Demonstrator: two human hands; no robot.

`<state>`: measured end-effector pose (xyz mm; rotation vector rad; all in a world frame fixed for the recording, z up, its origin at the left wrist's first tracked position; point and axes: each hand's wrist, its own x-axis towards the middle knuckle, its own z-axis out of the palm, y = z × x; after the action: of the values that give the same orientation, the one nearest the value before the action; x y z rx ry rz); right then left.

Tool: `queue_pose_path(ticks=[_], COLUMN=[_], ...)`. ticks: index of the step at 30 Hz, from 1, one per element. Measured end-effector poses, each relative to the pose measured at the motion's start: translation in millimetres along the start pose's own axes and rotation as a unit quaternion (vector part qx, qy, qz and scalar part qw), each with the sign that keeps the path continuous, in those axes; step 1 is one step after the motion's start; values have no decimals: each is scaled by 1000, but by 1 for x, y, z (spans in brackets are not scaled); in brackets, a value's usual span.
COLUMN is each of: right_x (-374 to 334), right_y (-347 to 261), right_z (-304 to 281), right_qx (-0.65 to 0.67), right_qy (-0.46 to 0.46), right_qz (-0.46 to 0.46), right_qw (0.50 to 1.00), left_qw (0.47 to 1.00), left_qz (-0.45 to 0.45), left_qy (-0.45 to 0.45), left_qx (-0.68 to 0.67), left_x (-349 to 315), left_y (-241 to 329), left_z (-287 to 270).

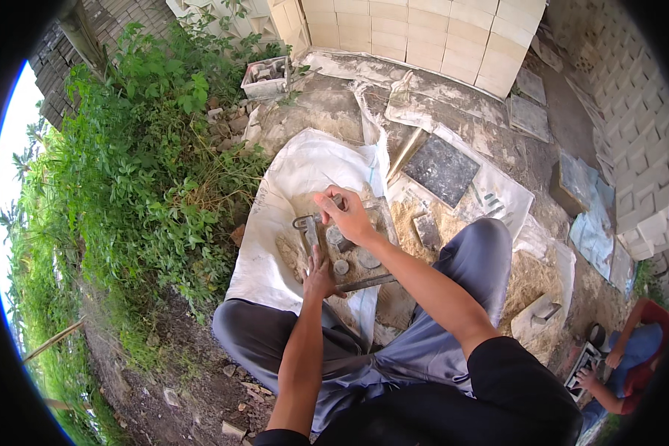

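Note:
On a white woven sack (256,256) between my knees lies a grey metal frame (368,282) with a hooked end. My left hand (320,276) is closed at its near-left corner, fingers straight along the side bar. Inside the frame are grey round pieces, among them a small disc (340,266), partly hidden by my hands. Just above the frame's far part, my right hand (346,217) is closed, its fingers curled round something short and dark that I cannot make out. Pale sandy powder (290,249) lies around the frame.
A dark square slab (444,169) lies beyond the frame on the right, beside sandy powder and a small metal block (427,230). A trowel-like tool (535,318) sits right of my knee. Leafy plants (149,171) border the left. A co-worker (632,364) sits at lower right.

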<state>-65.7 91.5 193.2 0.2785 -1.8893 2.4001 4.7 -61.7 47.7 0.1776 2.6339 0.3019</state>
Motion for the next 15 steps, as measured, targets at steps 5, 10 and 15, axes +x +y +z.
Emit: queue_pose_path(ticks=[5, 10, 15], right_x=[-5, -2, -9], right_y=[0, -65, -44], right_z=[-1, 1, 0], right_qx=[68, 67, 36], right_qy=[25, 54, 45], right_qz=[15, 7, -21], right_qw=[997, 996, 998], left_qw=[996, 995, 995], left_qz=[26, 48, 56], left_qy=[39, 37, 19], left_qx=[73, 85, 77], left_x=[-5, -5, -2], left_y=[3, 1, -2], left_z=[-2, 7, 8])
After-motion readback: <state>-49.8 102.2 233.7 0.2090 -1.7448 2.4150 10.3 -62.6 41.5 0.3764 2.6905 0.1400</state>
